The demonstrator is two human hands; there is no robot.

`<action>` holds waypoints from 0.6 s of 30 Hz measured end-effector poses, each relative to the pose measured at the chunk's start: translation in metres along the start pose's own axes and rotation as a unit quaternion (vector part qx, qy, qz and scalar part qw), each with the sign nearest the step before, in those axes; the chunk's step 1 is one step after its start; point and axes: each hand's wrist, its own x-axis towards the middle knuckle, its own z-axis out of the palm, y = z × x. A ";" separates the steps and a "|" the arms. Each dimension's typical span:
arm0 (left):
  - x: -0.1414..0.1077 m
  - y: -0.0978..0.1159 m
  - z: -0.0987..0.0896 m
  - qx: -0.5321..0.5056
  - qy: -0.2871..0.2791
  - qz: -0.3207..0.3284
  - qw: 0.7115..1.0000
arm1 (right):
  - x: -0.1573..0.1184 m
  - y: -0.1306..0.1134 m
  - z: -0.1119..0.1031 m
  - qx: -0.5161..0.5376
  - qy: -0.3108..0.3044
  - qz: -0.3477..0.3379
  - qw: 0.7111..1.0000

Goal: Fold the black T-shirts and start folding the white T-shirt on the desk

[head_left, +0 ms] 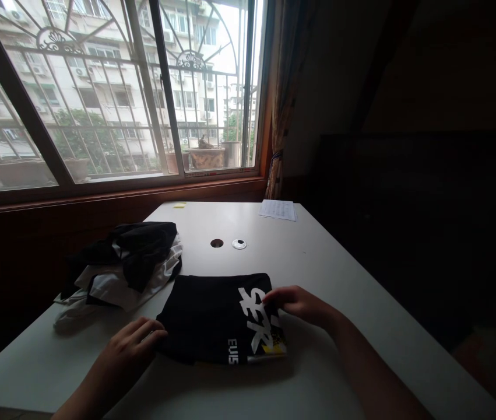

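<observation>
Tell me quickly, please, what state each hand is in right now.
Left hand: fingers curled at the left edge of the folded black garment; grip cannot be told.
Right hand: fingertips at its white lettering; grip cannot be told.

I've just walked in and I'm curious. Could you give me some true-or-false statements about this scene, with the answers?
1. The left hand touches the left side of the folded black garment. True.
2. The right hand is raised well away from that garment. False: its fingertips are at the white lettering.
3. A heap of clothes lies left of the folded garment. True.
4. The papers lie at the near edge of the table. False: they lie by the far edge.
</observation>
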 end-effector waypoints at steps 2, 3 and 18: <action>-0.001 -0.002 0.000 0.003 0.004 -0.005 1.000 | -0.001 0.001 0.001 -0.006 0.005 -0.020 1.000; -0.001 -0.003 0.000 0.005 0.007 -0.007 1.000 | 0.000 0.002 0.003 -0.016 0.010 -0.027 0.999; 0.007 -0.007 -0.004 0.032 -0.014 -0.028 0.999 | 0.025 0.010 0.048 -0.412 0.126 -0.227 0.873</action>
